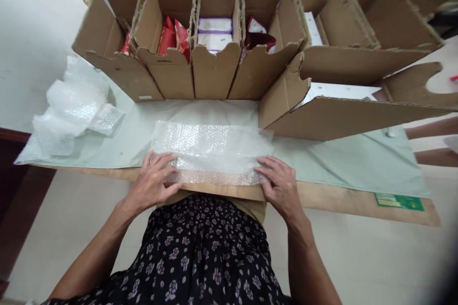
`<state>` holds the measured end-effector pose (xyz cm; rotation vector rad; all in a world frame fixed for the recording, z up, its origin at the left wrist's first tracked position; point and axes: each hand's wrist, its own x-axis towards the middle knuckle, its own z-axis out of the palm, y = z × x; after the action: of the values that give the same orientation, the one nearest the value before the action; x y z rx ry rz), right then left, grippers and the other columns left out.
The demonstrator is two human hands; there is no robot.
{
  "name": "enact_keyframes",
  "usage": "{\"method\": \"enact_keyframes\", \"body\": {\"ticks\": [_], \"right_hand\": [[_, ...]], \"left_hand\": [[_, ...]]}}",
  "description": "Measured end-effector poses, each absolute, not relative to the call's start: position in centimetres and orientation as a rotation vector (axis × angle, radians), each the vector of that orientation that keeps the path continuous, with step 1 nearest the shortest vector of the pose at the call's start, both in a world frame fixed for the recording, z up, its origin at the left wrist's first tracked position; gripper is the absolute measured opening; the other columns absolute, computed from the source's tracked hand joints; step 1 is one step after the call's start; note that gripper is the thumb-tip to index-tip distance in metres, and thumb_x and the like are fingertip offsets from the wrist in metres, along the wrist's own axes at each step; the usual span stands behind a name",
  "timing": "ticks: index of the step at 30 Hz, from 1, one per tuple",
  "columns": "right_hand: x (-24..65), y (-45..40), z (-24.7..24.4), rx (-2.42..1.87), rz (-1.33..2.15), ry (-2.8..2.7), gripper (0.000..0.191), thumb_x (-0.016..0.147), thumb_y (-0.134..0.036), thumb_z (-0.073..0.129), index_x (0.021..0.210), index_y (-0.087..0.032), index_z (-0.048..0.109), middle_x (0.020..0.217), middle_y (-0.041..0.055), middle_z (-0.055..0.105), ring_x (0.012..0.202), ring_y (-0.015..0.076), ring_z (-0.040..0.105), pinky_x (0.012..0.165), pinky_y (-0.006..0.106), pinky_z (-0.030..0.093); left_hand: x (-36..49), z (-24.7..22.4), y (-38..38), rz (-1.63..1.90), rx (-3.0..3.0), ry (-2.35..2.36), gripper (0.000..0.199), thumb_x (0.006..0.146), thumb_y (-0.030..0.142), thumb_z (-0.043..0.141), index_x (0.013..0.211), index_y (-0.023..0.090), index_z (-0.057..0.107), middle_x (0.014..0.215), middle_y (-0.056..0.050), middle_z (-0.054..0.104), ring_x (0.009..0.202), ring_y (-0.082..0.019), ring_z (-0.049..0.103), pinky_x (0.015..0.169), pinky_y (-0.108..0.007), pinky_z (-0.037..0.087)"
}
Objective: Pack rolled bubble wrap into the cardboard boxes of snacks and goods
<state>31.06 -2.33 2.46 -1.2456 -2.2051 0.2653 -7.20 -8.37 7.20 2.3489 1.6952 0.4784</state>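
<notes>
A flat sheet of bubble wrap (214, 140) lies at the front edge of the table, with a crease or fold running across it. My left hand (154, 177) rests on its left end, fingers spread over the plastic and thumb toward the table edge. On the right end lies my right hand (279, 178), its fingers also stretched out and apart on the wrap. Both palms face down, and neither hand grips anything that I can see.
Cardboard bins (216, 74) stand in a row behind, holding red packets (168, 38) and white-purple packs (214, 33). A larger cardboard box (343, 116) with white contents is at right. Crumpled bubble wrap (71, 109) lies left. A green card (400, 201) is near the front right edge.
</notes>
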Motion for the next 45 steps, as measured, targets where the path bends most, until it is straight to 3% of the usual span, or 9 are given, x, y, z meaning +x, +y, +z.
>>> {"method": "enact_keyframes", "body": {"ticks": [3, 6, 11, 17, 23, 30, 36, 40, 45], "right_hand": [[32.3, -3.6, 3.8, -1.232, 0.359, -2.213, 0.021, 0.095, -0.017, 0.059, 0.109, -0.024, 0.074, 0.125, 0.0071, 0.077, 0.126, 0.0311, 0.066, 0.101, 0.051, 0.050], [33.4, -4.4, 6.3, -1.169, 0.601, -2.222, 0.022, 0.096, -0.028, 0.065, 0.116, -0.026, 0.073, 0.118, 0.0059, 0.079, 0.114, 0.0283, 0.071, 0.097, 0.047, 0.053], [31.7, -2.9, 9.2, -1.189, 0.707, -2.066, 0.021, 0.100, -0.034, 0.062, 0.115, -0.026, 0.074, 0.104, 0.0049, 0.080, 0.096, 0.0242, 0.074, 0.086, 0.041, 0.058], [26.1, -0.7, 5.4, -1.288, 0.419, -2.287, 0.025, 0.100, -0.031, 0.060, 0.117, -0.022, 0.076, 0.138, 0.0122, 0.070, 0.130, 0.0333, 0.063, 0.103, 0.053, 0.052], [26.7, -1.7, 3.5, -1.307, 0.412, -2.342, 0.028, 0.102, -0.030, 0.055, 0.120, -0.022, 0.074, 0.144, 0.0117, 0.067, 0.137, 0.0317, 0.058, 0.107, 0.051, 0.051], [22.3, -0.5, 4.0, -1.305, 0.376, -2.427, 0.045, 0.102, -0.029, 0.053, 0.146, -0.023, 0.060, 0.160, 0.0116, 0.052, 0.150, 0.0306, 0.044, 0.116, 0.051, 0.043], [25.7, -1.0, 1.0, -1.489, 0.236, -2.352, 0.051, 0.103, -0.043, 0.053, 0.150, -0.023, 0.055, 0.160, 0.0144, 0.051, 0.149, 0.0342, 0.044, 0.118, 0.054, 0.038], [29.1, -1.1, 1.1, -1.642, 0.158, -2.215, 0.052, 0.104, -0.046, 0.049, 0.149, -0.021, 0.055, 0.155, 0.0176, 0.055, 0.145, 0.0376, 0.048, 0.115, 0.057, 0.040], [26.3, -0.6, 2.2, -1.564, 0.152, -2.232, 0.051, 0.104, -0.044, 0.049, 0.149, -0.021, 0.054, 0.159, 0.0165, 0.051, 0.149, 0.0362, 0.042, 0.117, 0.057, 0.038]], "left_hand": [[-8.0, 8.7, -8.4, 0.539, 2.260, 1.596, 0.022, 0.094, 0.043, 0.067, 0.098, 0.022, 0.070, 0.106, -0.007, 0.078, 0.103, -0.029, 0.072, 0.109, -0.059, 0.047], [-7.5, 9.8, -7.2, 0.670, 2.189, 1.649, 0.019, 0.100, 0.037, 0.061, 0.092, 0.021, 0.068, 0.085, -0.003, 0.075, 0.080, -0.021, 0.070, 0.085, -0.041, 0.056], [-4.8, 9.0, -3.2, 0.694, 2.364, 1.735, 0.015, 0.101, 0.024, 0.056, 0.100, 0.019, 0.071, 0.103, -0.009, 0.076, 0.097, -0.026, 0.069, 0.087, -0.042, 0.054], [-3.5, 7.1, -2.8, 0.259, 2.475, 1.548, 0.023, 0.100, 0.020, 0.055, 0.084, 0.018, 0.072, 0.089, -0.007, 0.073, 0.084, -0.024, 0.064, 0.078, -0.041, 0.054], [-3.4, 7.4, -3.5, 0.467, 2.390, 1.537, 0.019, 0.101, 0.021, 0.055, 0.100, 0.018, 0.073, 0.104, -0.010, 0.074, 0.095, -0.026, 0.066, 0.085, -0.045, 0.057], [1.2, 4.9, -2.1, 0.415, 2.485, 1.520, 0.045, 0.103, 0.028, 0.051, 0.147, 0.020, 0.053, 0.160, -0.014, 0.052, 0.152, -0.031, 0.043, 0.124, -0.054, 0.037], [-3.1, 1.7, -3.8, 0.327, 2.340, 1.824, 0.064, 0.105, 0.047, 0.046, 0.161, 0.021, 0.032, 0.172, -0.015, 0.033, 0.161, -0.033, 0.029, 0.130, -0.058, 0.021], [-5.3, 1.9, -4.7, 0.346, 2.246, 2.013, 0.065, 0.104, 0.047, 0.045, 0.160, 0.016, 0.034, 0.170, -0.020, 0.034, 0.160, -0.037, 0.029, 0.129, -0.061, 0.023], [-4.4, 2.0, -5.0, 0.408, 2.261, 2.005, 0.059, 0.104, 0.045, 0.046, 0.157, 0.021, 0.039, 0.172, -0.017, 0.032, 0.160, -0.038, 0.028, 0.128, -0.065, 0.021]]}}
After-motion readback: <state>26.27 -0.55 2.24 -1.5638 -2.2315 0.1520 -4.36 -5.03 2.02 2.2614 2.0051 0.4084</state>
